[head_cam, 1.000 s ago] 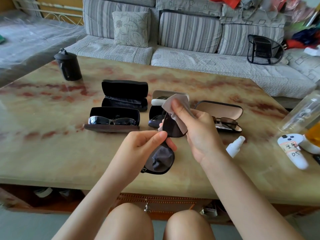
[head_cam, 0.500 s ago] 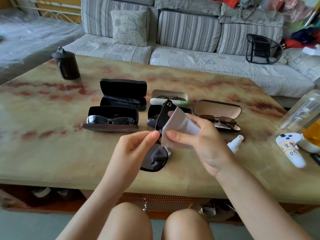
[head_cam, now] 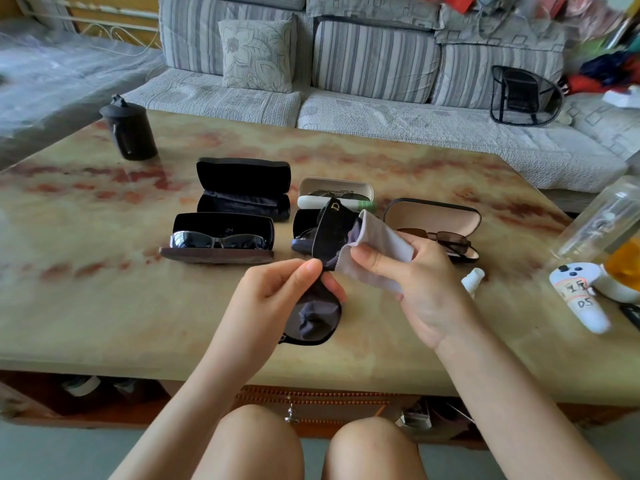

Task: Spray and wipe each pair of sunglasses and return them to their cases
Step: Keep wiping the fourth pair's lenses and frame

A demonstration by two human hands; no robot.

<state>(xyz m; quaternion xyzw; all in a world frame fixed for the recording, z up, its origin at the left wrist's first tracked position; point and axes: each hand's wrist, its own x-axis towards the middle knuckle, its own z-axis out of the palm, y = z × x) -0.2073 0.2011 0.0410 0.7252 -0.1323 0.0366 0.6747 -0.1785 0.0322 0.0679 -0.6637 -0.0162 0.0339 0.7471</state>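
Both hands are working: left hand (head_cam: pixel 277 292) is pinching the black sunglasses (head_cam: pixel 317 320) while right hand (head_cam: pixel 415 285) is gripping the microfiber cloth (head_cam: pixel 377 252); gentle circular strokes should serve best.

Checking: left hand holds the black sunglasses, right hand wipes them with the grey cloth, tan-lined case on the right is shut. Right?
No: the head view shows the tan-lined case open, brown sunglasses inside. The left hand does hold the black sunglasses, the right hand the grey cloth.
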